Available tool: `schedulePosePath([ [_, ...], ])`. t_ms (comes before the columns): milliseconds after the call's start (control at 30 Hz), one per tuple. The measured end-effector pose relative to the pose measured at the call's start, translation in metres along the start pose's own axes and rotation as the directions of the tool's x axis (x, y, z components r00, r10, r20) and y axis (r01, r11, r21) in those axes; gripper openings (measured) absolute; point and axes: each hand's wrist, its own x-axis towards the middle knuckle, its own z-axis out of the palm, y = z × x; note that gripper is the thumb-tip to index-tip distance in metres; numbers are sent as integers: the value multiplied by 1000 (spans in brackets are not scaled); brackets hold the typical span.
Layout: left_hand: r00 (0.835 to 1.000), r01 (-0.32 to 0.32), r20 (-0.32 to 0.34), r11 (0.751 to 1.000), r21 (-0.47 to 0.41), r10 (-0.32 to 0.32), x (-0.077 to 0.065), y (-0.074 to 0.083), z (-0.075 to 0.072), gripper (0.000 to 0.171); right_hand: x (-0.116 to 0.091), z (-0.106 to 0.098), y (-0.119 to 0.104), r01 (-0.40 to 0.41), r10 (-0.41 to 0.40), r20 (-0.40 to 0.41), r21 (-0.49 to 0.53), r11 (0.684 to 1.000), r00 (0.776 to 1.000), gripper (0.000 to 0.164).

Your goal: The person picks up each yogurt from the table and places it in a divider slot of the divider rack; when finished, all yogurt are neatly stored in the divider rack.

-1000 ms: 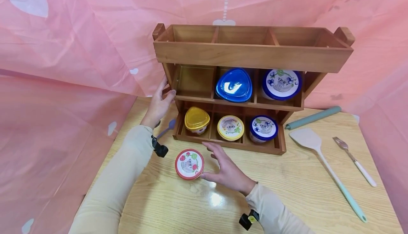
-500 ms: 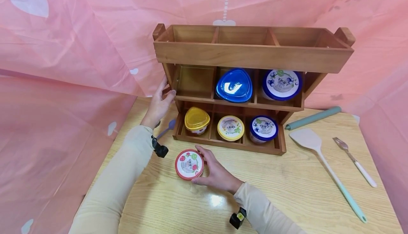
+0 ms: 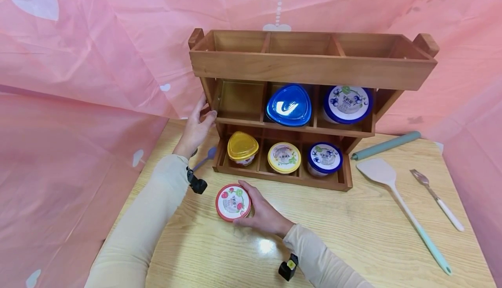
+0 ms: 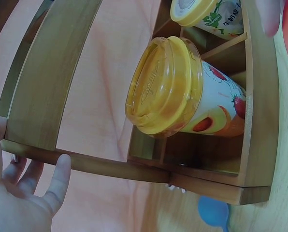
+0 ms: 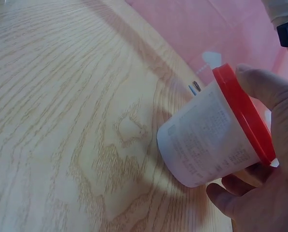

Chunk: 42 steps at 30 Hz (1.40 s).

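Note:
A white tub with a red-rimmed strawberry lid (image 3: 233,202) stands on the table in front of the wooden rack (image 3: 310,70). My right hand (image 3: 264,214) holds this tub from its right side; in the right wrist view the thumb lies along the red lid (image 5: 245,116) and fingers reach under it on the far side. My left hand (image 3: 196,129) grips the left side of the rack. The left wrist view shows its fingers (image 4: 59,183) at the side frame, near a cup with a clear yellow lid (image 4: 165,89).
Middle tier: a blue-lidded container (image 3: 289,105) and a blueberry tub (image 3: 347,103). Bottom tier: a yellow-lidded cup (image 3: 242,146), a yellow-rimmed tub (image 3: 284,157), a smaller blueberry tub (image 3: 324,159). Right: green rod (image 3: 386,145), spatula (image 3: 404,205), fork (image 3: 435,196). Left: blue spoon (image 3: 211,153).
My right hand has moved left to the red-lidded tub and closed around its side. The left hand stays on the rack, and the tub has not shifted.

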Motion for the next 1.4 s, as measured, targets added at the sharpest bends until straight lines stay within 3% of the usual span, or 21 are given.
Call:
schedulePosePath([
  [333,1000,0,3,1000,2,0,0,1,1,67,0,0,0,21,-22,-37,-17,1000,999,102],
  [667,1000,2,5,1000,4,-2,-1,4,3,68,-8,-11,-11,-8,10,-61,38,999,998,102],
  [933,1000,4,1,1000,-1,-4,-2,5,3,67,-18,-38,-44,100,-101,-125,-16,995,987,99],
  [1200,1000,12,-2,1000,-2,-12,-2,4,1,67,-20,-65,-87,146,-149,-200,-29,989,968,100],
  [1400,999,26,21,1000,-6,-26,-13,28,3,69,-7,-83,-117,171,-187,-273,-80,982,944,101],
])
